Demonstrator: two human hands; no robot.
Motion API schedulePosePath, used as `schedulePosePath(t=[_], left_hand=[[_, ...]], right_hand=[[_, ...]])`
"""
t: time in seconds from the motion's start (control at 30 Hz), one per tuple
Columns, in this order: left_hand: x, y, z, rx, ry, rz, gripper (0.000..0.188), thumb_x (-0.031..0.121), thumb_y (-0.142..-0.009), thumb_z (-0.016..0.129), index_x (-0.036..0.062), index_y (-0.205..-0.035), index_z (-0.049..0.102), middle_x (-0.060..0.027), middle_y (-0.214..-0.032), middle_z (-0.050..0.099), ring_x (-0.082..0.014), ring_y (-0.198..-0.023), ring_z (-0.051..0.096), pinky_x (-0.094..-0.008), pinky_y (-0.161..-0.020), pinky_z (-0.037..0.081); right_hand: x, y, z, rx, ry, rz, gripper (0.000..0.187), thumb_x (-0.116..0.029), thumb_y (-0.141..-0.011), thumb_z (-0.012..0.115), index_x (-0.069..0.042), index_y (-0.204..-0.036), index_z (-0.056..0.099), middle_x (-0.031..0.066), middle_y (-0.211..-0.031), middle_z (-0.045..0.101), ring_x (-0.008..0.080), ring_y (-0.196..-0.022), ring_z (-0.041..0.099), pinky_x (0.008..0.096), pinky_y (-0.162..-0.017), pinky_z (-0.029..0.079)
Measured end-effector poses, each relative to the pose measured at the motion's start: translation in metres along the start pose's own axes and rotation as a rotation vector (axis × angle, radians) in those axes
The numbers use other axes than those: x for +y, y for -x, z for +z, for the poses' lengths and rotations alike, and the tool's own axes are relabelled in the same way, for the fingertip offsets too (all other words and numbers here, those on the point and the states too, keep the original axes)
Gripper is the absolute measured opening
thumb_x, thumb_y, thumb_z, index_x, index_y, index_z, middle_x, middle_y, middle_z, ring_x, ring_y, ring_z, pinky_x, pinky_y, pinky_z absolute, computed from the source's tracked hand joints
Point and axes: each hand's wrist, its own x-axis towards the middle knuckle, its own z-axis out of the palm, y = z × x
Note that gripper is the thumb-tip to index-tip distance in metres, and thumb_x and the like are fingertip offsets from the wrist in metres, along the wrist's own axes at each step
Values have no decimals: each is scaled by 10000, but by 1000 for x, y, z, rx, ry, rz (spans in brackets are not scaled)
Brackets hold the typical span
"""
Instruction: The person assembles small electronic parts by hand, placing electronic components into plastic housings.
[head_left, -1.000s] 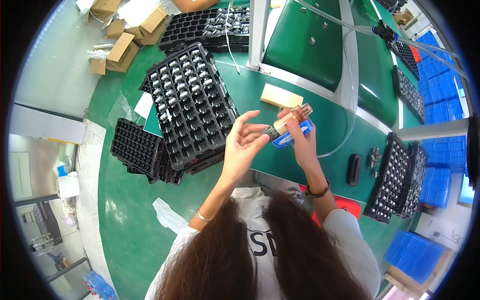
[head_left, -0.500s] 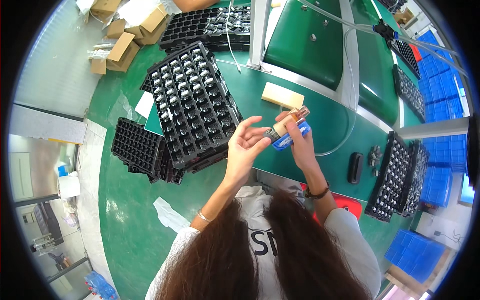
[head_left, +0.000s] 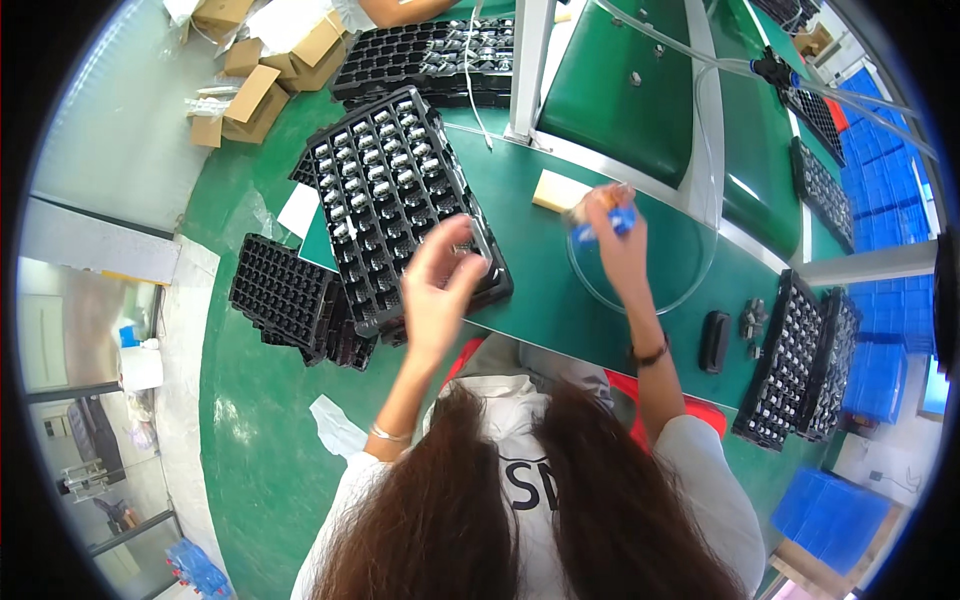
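Smeared by motion, my left hand is raised over the near right edge of a black tray. Its thumb and fingers are curved apart; whether a small part sits between them I cannot make out. The tray's far and left pockets hold rows of shiny metal parts. My right hand is wrapped round a blue and copper-coloured hand tool, blurred, held above the green table. Just left of the tool lies a pale yellow block. A clear hose loops round beneath my right hand.
More black trays are stacked at left, with others at right beside a black oblong case and loose grey parts. A white post and green belt stand beyond. Another person's arm shows at the far edge.
My hands have moved apart. The left went leftward and down from the tool to over the tray; the right carried the tool up and slightly right.
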Motion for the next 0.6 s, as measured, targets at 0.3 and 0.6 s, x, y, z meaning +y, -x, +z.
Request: schedulePosePath(t=[0.3, 0.6], left_hand=[[-25, -36, -145, 84, -1063, 226, 271, 61, -779, 635, 46, -1047, 595, -92, -1071, 583, -294, -1026, 522, -373, -903, 407], [-24, -53, -157, 4, -1054, 205, 238, 10, -718, 676, 18, -942, 598, -88, -996, 589, -266, -924, 576, -341, -827, 442]], right_hand=[[23, -31, -2, -81, 624, 75, 388, -339, -768, 699, -48, -996, 581, 138, -828, 641, 246, -735, 626, 313, -655, 469], [8, -3, -26, -82, 656, 32, 678, -314, -602, 832, -69, -1117, 466, 53, -782, 456, 182, -671, 463, 288, -616, 417]])
